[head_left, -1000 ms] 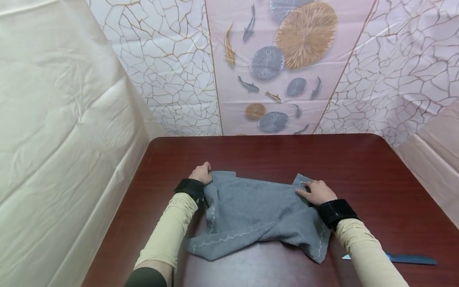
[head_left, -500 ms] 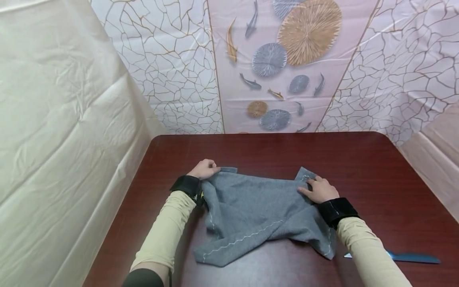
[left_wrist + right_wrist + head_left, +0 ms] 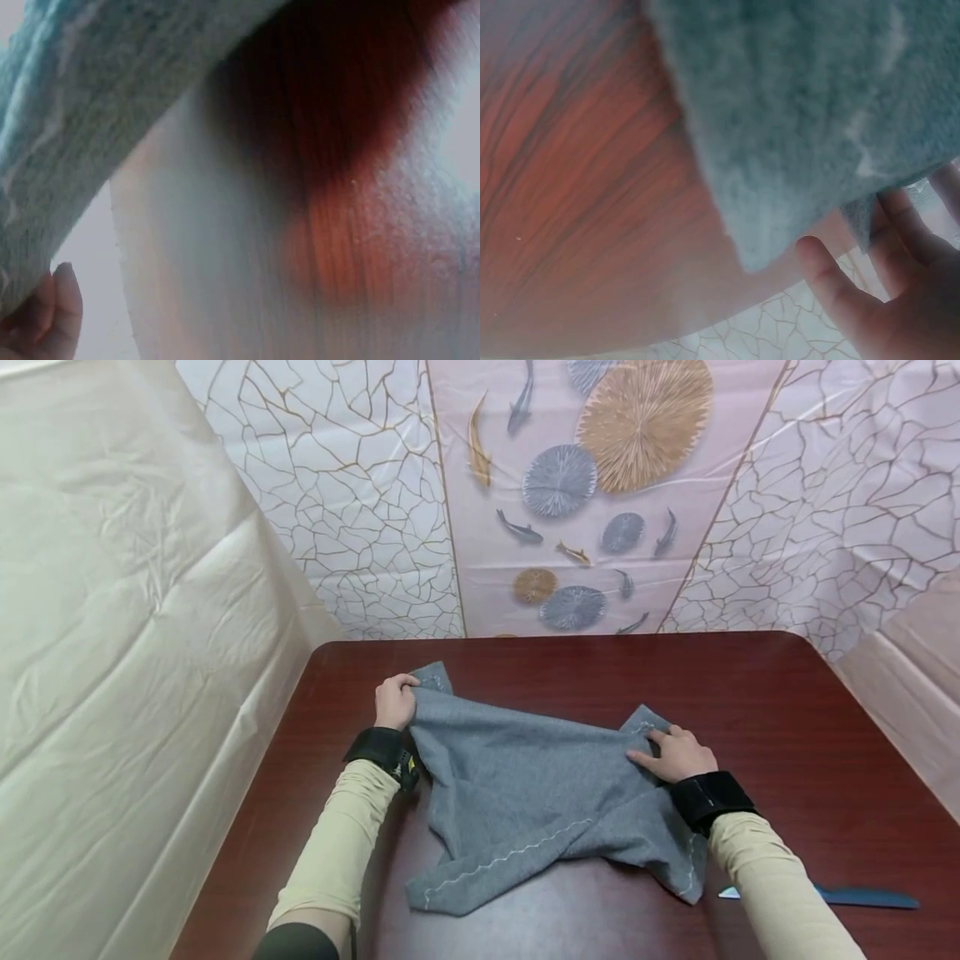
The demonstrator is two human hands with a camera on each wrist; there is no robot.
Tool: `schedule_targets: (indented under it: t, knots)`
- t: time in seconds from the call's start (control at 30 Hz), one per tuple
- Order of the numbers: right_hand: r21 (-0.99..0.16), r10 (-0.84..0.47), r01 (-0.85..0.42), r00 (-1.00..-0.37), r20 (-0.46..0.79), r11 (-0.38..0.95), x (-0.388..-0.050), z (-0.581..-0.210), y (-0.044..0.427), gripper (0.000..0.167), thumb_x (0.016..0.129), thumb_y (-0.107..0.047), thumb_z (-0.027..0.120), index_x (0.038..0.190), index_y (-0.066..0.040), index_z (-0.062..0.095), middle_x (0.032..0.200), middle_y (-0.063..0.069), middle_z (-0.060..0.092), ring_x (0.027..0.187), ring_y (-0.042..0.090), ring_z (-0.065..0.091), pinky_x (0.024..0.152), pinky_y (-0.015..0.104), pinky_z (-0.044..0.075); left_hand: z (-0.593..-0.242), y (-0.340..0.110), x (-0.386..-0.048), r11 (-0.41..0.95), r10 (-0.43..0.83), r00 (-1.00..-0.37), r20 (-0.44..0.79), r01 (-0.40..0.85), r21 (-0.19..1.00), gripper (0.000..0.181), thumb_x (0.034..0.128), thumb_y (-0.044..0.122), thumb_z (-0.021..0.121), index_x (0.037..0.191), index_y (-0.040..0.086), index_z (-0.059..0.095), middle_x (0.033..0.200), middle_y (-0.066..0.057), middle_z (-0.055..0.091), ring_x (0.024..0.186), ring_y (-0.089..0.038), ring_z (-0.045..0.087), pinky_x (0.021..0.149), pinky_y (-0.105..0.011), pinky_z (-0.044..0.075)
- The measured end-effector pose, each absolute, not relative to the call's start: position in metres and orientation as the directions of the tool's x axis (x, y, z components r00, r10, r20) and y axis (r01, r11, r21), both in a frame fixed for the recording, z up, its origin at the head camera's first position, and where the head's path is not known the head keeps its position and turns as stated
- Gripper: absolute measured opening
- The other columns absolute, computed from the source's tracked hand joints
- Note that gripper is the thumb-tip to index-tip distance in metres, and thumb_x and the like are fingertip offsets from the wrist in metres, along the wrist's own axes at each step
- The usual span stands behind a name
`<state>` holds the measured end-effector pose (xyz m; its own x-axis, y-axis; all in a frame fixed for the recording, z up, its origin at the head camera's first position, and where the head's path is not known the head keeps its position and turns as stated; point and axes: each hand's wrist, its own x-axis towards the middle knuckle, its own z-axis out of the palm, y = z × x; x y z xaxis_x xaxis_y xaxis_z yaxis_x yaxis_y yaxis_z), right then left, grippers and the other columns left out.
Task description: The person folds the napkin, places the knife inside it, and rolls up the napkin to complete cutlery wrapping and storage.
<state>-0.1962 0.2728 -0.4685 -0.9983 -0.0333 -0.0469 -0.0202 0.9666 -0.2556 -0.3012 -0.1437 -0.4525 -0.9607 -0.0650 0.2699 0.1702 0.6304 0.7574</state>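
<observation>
A grey cloth (image 3: 525,777) with white stitching near its edges lies rumpled on the table, its front left edge folded over. At its far left corner my left hand (image 3: 395,702) pinches the fabric and holds that corner out; curled fingers (image 3: 66,307) show beside the cloth (image 3: 90,112) in the left wrist view. My right hand (image 3: 678,755) rests on the far right corner with fingers spread, thumb apart from the forefinger. From the right wrist, the cloth (image 3: 780,112) hangs close by the hand (image 3: 900,285), whose fingers are mostly straight.
A dark red-brown table (image 3: 570,677) carries everything. On its right side lies a blue-handled knife-like tool (image 3: 870,897), partly behind the right sleeve. Pale sheeting (image 3: 150,652) stands along the left, and a patterned curtain (image 3: 375,510) hangs behind the far edge.
My left hand has moved left and away from me, drawing the far left corner of the cloth outward. The right hand has stayed near its corner, shifting only slightly.
</observation>
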Motion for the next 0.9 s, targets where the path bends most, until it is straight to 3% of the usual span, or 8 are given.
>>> schedule_targets:
  t: [0.1, 0.17, 0.27, 0.37, 0.47, 0.63, 0.77, 0.9]
  knots:
    - [-0.257, -0.027, -0.013, -0.998, -0.052, 0.966, -0.198, -0.469, 0.272, 0.067, 0.082, -0.049, 0.058, 0.123, 0.004, 0.052, 0.119, 0.033, 0.041, 0.108, 0.046, 0.041, 0.074, 0.057, 0.040, -0.453, -0.146, -0.303, 0.632, -0.008, -0.969, 0.249, 0.188, 0.752, 0.037, 0.0876, -0.004, 0.036, 0.120, -0.007, 0.054, 0.117, -0.026, 0.051, 0.092, -0.038, 0.052, 0.081, -0.042, 0.041]
    - [-0.262, -0.026, -0.009, -0.998, -0.060, 0.965, -0.199, -0.470, 0.271, 0.072, 0.081, -0.051, 0.059, 0.126, 0.004, 0.048, 0.122, 0.034, 0.038, 0.111, 0.047, 0.039, 0.075, 0.058, 0.039, -0.453, -0.146, -0.305, 0.624, 0.050, -0.979, 0.199, 0.186, 0.759, 0.049, 0.0855, -0.002, 0.041, 0.134, -0.007, 0.036, 0.130, -0.029, 0.036, 0.119, -0.038, 0.039, 0.096, -0.044, 0.033]
    - [-0.281, -0.027, 0.003, -0.994, -0.103, 0.960, -0.202, -0.472, 0.270, 0.083, 0.078, -0.055, 0.059, 0.133, 0.004, 0.039, 0.130, 0.035, 0.031, 0.119, 0.049, 0.031, 0.079, 0.063, 0.035, -0.453, -0.147, -0.304, 0.612, 0.137, -0.986, 0.098, 0.162, 0.774, 0.070, 0.0837, -0.001, 0.048, 0.144, 0.001, 0.014, 0.144, -0.024, 0.010, 0.130, -0.035, 0.024, 0.098, -0.044, 0.030]
    - [-0.290, -0.031, 0.021, -0.984, -0.174, 0.957, -0.205, -0.475, 0.272, 0.095, 0.075, -0.060, 0.058, 0.139, 0.003, 0.028, 0.138, 0.036, 0.019, 0.126, 0.050, 0.018, 0.084, 0.068, 0.028, -0.449, -0.146, -0.299, 0.645, 0.180, -0.982, 0.065, 0.168, 0.745, 0.073, 0.0850, 0.002, 0.054, 0.146, 0.008, 0.014, 0.148, -0.019, -0.003, 0.130, -0.037, 0.024, 0.090, -0.045, 0.035]
    - [-0.289, -0.036, 0.018, -0.983, -0.180, 0.957, -0.210, -0.477, 0.274, 0.099, 0.074, -0.063, 0.058, 0.139, 0.004, 0.027, 0.138, 0.037, 0.018, 0.126, 0.049, 0.018, 0.085, 0.069, 0.027, -0.443, -0.142, -0.287, 0.715, 0.194, -0.969, 0.153, 0.247, 0.654, 0.059, 0.0850, 0.005, 0.056, 0.140, 0.005, 0.035, 0.147, -0.021, 0.008, 0.126, -0.042, 0.028, 0.091, -0.047, 0.035]
    - [-0.325, 0.033, 0.010, -0.997, 0.064, 0.946, -0.224, -0.472, 0.282, 0.069, 0.081, -0.043, 0.060, 0.124, 0.009, 0.045, 0.121, 0.035, 0.041, 0.108, 0.051, 0.038, 0.076, 0.062, 0.037, -0.438, -0.121, -0.258, 0.728, 0.422, -0.862, 0.281, 0.507, 0.461, 0.033, 0.0811, 0.005, 0.060, 0.112, -0.006, 0.059, 0.118, -0.022, 0.054, 0.111, -0.037, 0.048, 0.095, -0.044, 0.036]
    - [-0.338, 0.134, 0.082, -0.982, 0.133, 0.938, -0.236, -0.468, 0.293, 0.051, 0.087, -0.021, 0.052, 0.123, 0.013, 0.039, 0.115, 0.036, 0.039, 0.104, 0.052, 0.037, 0.075, 0.061, 0.037, -0.441, -0.105, -0.235, 0.656, 0.662, -0.742, 0.106, 0.642, 0.396, 0.029, 0.0843, 0.009, 0.059, 0.111, -0.004, 0.061, 0.109, -0.016, 0.061, 0.104, -0.028, 0.056, 0.090, -0.038, 0.041]
    - [-0.316, 0.153, 0.131, -0.987, 0.046, 0.940, -0.244, -0.467, 0.301, 0.044, 0.088, -0.014, 0.049, 0.121, 0.014, 0.039, 0.110, 0.039, 0.044, 0.099, 0.054, 0.041, 0.073, 0.060, 0.039, -0.448, -0.098, -0.223, 0.694, 0.693, -0.719, -0.046, 0.648, 0.314, 0.030, 0.0874, 0.015, 0.058, 0.114, 0.002, 0.061, 0.112, -0.012, 0.060, 0.106, -0.024, 0.055, 0.090, -0.036, 0.041]
